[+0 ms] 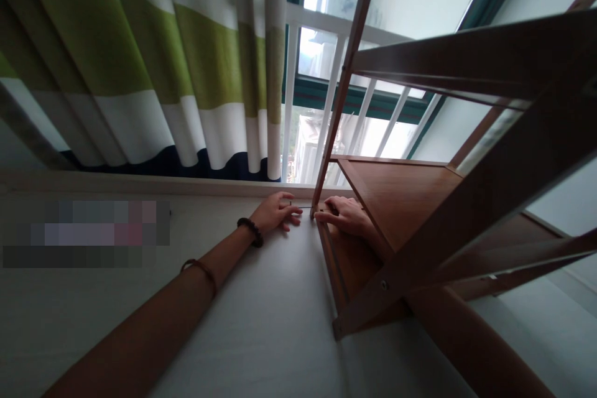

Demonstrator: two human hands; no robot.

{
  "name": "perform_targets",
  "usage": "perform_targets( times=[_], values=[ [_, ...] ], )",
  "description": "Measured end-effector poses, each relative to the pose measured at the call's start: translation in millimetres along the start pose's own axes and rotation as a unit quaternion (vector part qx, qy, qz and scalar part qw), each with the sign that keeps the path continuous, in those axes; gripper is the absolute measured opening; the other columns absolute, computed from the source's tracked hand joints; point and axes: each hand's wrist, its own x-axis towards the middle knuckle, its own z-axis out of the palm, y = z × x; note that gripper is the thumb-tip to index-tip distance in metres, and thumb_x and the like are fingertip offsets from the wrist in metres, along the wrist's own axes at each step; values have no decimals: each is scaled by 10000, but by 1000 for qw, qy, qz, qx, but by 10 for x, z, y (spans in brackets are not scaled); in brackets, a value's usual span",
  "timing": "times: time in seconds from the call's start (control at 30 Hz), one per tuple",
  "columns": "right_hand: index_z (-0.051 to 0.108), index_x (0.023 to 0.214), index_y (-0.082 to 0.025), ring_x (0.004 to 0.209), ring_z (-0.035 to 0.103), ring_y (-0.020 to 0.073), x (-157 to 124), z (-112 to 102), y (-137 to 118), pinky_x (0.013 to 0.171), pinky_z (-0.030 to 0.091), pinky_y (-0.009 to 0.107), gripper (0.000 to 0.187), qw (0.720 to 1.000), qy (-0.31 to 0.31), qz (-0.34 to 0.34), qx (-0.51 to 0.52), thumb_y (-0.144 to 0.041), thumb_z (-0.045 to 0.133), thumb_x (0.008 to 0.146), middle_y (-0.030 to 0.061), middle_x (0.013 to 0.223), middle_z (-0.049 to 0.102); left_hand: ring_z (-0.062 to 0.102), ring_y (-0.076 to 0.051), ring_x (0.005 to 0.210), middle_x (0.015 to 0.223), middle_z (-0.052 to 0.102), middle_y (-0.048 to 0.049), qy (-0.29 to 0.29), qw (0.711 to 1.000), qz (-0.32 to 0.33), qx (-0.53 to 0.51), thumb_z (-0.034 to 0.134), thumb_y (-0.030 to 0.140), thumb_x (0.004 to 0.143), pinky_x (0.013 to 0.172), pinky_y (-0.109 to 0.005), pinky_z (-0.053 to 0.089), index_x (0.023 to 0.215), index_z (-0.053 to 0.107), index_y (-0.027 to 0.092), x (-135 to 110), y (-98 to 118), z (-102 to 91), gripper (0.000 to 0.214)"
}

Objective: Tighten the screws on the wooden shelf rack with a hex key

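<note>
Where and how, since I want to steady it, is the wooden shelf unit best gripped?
I'd grip the wooden shelf unit by its slim far-left upright, between the upper rail and shelf board below, coming from the left: that stretch is bare and looks narrow enough to wrap; rail and board join it rightward.

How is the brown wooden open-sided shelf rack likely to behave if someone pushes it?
The brown wooden open-sided shelf rack should feel fairly stiff, since flat boards join its straight posts. It may be light for its size, because its sides are largely open. Pushed high up, it might tip, as it rises beyond the picture's top edge.
</note>
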Motion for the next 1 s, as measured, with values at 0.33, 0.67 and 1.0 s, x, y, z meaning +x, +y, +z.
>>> perform_targets(
  times=[0.33,0.67,1.0],
  values=[
    [608,1016,-162,876,565,206,1,23,17,802,361,295,543,1000,7,-5,-6,-637,475,789,59,929,645,553,-102,453,554,597,3,-8,991,92,99,506,418,832,406,-200,378,716,633,151,-21,-45,160,317],
    [616,985,-155,837,559,183,15,30,24,743,352,270,508,1000,5,-17,-4,-607,467,810,50,881,641,478,-91,449,533,562,45,19,984,108,143,523,371,810,473,-205,366,858,605,164,-18,-9,165,228],
    [614,978,-149,867,558,191,3,18,12,774,350,278,512,1000,5,-12,-1,-609,468,808,56,915,639,478,-94,403,533,608,0,103,985,56,129,618,437,724,436,-217,348,705,640,145,-19,-47,175,293]
  ],
)
